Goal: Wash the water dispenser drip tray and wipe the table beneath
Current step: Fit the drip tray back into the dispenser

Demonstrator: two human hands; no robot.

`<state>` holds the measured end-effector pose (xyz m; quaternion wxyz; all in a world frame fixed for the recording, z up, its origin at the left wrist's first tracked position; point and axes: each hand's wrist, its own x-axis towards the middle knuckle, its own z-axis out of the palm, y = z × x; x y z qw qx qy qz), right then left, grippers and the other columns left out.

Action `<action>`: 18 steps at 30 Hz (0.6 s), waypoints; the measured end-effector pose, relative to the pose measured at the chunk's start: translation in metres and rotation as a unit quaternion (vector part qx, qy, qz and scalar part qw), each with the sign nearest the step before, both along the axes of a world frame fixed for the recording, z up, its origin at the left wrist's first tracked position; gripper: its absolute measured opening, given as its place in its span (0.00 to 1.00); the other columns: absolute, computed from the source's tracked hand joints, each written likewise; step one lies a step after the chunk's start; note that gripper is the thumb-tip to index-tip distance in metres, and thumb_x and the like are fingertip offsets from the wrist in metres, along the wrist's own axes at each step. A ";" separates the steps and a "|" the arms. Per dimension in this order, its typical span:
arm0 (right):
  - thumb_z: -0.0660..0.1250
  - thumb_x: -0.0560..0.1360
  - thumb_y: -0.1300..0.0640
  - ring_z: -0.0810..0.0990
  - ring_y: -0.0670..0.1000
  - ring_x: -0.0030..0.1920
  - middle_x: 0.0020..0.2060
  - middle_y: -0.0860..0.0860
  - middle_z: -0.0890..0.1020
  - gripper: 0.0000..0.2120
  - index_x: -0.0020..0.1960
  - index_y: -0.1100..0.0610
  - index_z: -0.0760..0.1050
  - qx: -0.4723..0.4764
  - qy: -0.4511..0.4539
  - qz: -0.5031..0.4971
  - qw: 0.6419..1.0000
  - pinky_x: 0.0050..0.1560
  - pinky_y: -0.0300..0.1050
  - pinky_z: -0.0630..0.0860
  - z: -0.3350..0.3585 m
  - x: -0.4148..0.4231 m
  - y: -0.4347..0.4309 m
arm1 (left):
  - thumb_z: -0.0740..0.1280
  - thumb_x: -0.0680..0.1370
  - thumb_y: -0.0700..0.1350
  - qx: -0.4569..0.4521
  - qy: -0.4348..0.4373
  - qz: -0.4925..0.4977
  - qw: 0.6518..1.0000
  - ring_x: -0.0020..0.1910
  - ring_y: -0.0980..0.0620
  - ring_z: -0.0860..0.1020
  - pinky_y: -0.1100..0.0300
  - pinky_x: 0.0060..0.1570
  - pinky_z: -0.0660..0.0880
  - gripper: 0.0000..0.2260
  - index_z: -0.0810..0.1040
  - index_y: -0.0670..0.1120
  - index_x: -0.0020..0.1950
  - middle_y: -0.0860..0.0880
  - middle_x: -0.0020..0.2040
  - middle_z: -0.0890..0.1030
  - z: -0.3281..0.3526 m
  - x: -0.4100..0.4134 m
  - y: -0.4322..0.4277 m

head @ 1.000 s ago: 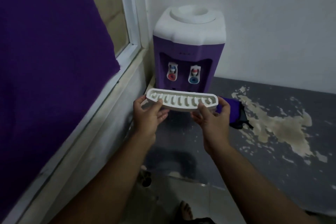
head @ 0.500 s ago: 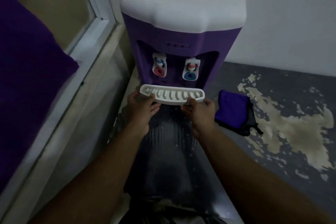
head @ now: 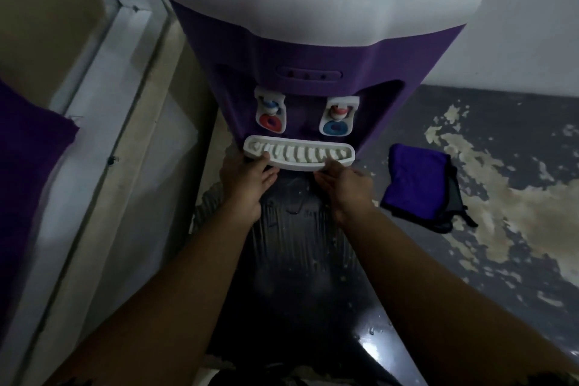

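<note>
Drip tray [head: 299, 155] sits at the dispenser [head: 313, 72] base under both taps, long axis left-right, slotted face up. Our left hand [head: 247, 185] and right hand [head: 346, 186] each pinch its near edge, equally close. We judge the next push runs straight toward the dispenser.

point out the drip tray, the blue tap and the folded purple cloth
drip tray [head: 299, 154]: head view, on the middle of its slotted white grille
blue tap [head: 336, 127]: head view, on the blue ring of its lever
folded purple cloth [head: 415, 182]: head view, on the middle of its top face
</note>
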<state>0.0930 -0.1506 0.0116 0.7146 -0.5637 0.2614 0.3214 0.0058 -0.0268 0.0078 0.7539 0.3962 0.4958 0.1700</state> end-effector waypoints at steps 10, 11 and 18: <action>0.72 0.74 0.61 0.84 0.53 0.43 0.45 0.59 0.83 0.18 0.60 0.68 0.76 0.018 0.008 -0.021 1.000 0.38 0.39 0.81 -0.009 0.015 0.008 | 0.69 0.79 0.42 -0.048 0.008 0.057 0.997 0.56 0.45 0.82 0.60 0.51 0.80 0.16 0.75 0.41 0.66 0.41 0.60 0.81 -0.016 0.021 0.011; 0.73 0.73 0.60 0.84 0.53 0.43 0.44 0.59 0.83 0.19 0.60 0.68 0.76 0.021 0.009 -0.021 1.000 0.39 0.40 0.81 -0.011 0.016 0.008 | 0.70 0.78 0.41 -0.051 0.010 0.063 0.997 0.55 0.46 0.82 0.60 0.51 0.80 0.16 0.75 0.41 0.66 0.42 0.60 0.81 -0.018 0.022 0.011; 0.77 0.69 0.57 0.85 0.54 0.45 0.48 0.60 0.84 0.24 0.59 0.68 0.75 0.014 0.020 -0.015 1.000 0.43 0.43 0.83 -0.025 0.019 0.010 | 0.71 0.77 0.39 -0.075 0.003 0.091 0.993 0.56 0.45 0.81 0.59 0.45 0.83 0.16 0.76 0.38 0.64 0.43 0.56 0.81 -0.027 0.026 0.014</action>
